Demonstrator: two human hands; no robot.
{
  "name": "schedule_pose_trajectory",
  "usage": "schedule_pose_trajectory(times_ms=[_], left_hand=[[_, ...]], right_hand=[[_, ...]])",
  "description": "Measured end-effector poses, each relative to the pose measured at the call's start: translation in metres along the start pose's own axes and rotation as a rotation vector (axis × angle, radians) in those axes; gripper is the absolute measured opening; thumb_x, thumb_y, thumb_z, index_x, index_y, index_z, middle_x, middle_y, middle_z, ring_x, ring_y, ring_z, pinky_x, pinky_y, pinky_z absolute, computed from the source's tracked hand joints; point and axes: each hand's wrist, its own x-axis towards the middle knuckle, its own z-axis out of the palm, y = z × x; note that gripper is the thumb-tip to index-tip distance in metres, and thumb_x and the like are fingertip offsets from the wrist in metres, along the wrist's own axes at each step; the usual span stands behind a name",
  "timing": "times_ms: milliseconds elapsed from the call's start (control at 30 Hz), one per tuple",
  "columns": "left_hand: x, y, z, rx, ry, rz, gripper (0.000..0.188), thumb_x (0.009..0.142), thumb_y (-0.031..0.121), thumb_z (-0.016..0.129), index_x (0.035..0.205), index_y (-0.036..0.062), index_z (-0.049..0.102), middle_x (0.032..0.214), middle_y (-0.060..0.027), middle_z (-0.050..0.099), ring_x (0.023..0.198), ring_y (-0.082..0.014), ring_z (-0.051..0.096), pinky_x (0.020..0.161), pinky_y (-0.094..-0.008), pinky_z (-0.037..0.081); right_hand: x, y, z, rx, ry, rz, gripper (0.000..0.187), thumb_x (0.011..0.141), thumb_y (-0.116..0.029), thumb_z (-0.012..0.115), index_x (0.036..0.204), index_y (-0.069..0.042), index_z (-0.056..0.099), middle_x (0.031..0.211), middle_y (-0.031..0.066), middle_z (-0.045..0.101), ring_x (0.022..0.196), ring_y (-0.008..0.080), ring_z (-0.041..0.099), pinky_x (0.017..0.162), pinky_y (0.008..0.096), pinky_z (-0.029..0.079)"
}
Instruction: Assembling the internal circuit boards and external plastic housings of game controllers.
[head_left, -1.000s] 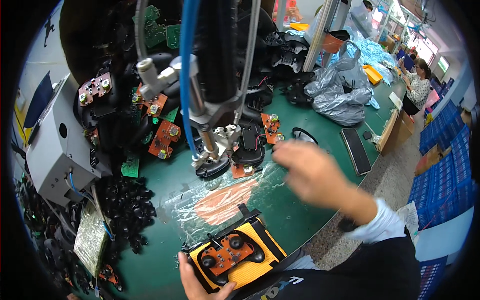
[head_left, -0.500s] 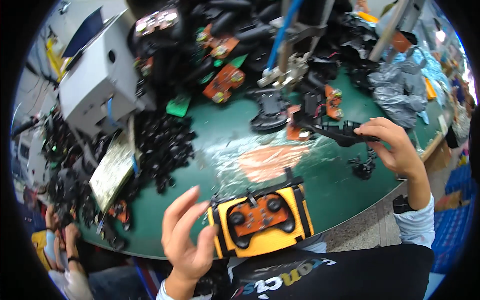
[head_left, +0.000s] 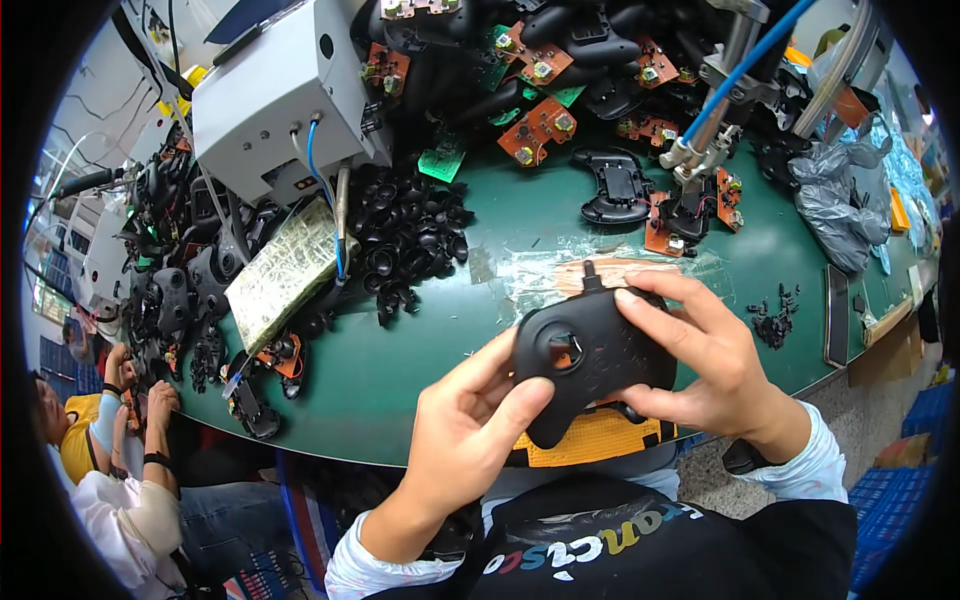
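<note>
A black game controller shell (head_left: 610,330) is held in both my hands, face up and slightly tilted, with a round hole at its left side. My left hand (head_left: 470,425) grips its left end, thumb on top. My right hand (head_left: 705,365) clasps the right end, fingers over the upper edge and thumb side near the lower edge. Directly beneath is a yellow ribbed holder (head_left: 585,445), mostly covered by the shell and hands. A bit of orange board shows between shell and holder; the rest of what lies in the holder is hidden.
A heap of small black caps (head_left: 400,240) lies left of my hands, beside a grey machine box (head_left: 275,110) and a foil-wrapped block (head_left: 285,265). Orange circuit boards (head_left: 538,130) and black shells fill the back. Small black pieces (head_left: 775,318) lie right. A co-worker's hands (head_left: 150,400) are far left.
The right hand has come from the far right to the middle with a black shell. My left hand, open beside the holder before, now grips the shell too. The view has shifted.
</note>
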Motion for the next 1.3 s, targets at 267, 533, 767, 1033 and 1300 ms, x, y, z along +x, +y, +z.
schedule_pose_trajectory(times_ms=[267,533,767,1033,1300], left_hand=[[-0.027,-0.055,-0.031,0.947,0.018,0.309,0.025,0.07,0.004,0.08,0.092,0.0019,0.069,0.107,-0.0129,0.058,0.094,-0.0241,0.062,0.081,-0.0335,0.052],[-0.027,-0.066,-0.021,0.847,0.133,0.181,0.013,0.076,-0.005,0.071,0.089,-0.0027,0.069,0.101,-0.012,0.058,0.075,-0.0157,0.065,0.063,-0.025,0.054],[-0.022,-0.052,-0.02,0.818,0.178,0.258,0.022,0.08,-0.008,0.066,0.102,-0.0038,0.066,0.108,-0.0137,0.06,0.078,-0.0152,0.065,0.062,-0.025,0.054],[-0.01,-0.05,-0.017,0.873,0.058,0.285,0.066,0.077,0.011,0.079,0.134,0.0009,0.049,0.131,-0.0171,0.05,0.11,-0.0253,0.057,0.084,-0.033,0.053],[-0.001,-0.054,-0.02,0.851,0.012,0.151,0.058,0.076,0.011,0.079,0.126,-0.0017,0.055,0.122,-0.0169,0.055,0.11,-0.0291,0.057,0.088,-0.0356,0.049]], right_hand=[[-0.029,0.021,0.005,0.037,0.067,0.297,0.064,0.062,-0.012,0.084,0.12,0.0,0.061,0.121,0.0178,0.059,0.106,0.0284,0.061,0.08,0.0331,0.053],[-0.032,0.021,0.012,0.071,0.074,0.313,0.065,0.062,-0.013,0.084,0.121,0.0,0.061,0.122,0.0181,0.058,0.107,0.0283,0.06,0.079,0.0331,0.053],[-0.032,0.016,0.009,-0.028,-0.016,0.198,0.066,0.06,-0.016,0.084,0.121,-0.003,0.061,0.122,0.0195,0.058,0.107,0.0347,0.061,0.089,0.039,0.051],[-0.034,0.007,0.031,-0.096,-0.147,0.123,0.066,0.062,-0.023,0.084,0.122,-0.006,0.061,0.121,0.0177,0.058,0.102,0.0344,0.062,0.084,0.0405,0.054],[-0.036,0.014,0.037,-0.034,-0.191,0.179,0.064,0.066,-0.03,0.084,0.121,-0.007,0.061,0.124,0.0162,0.058,0.106,0.0347,0.061,0.086,0.0403,0.053]])
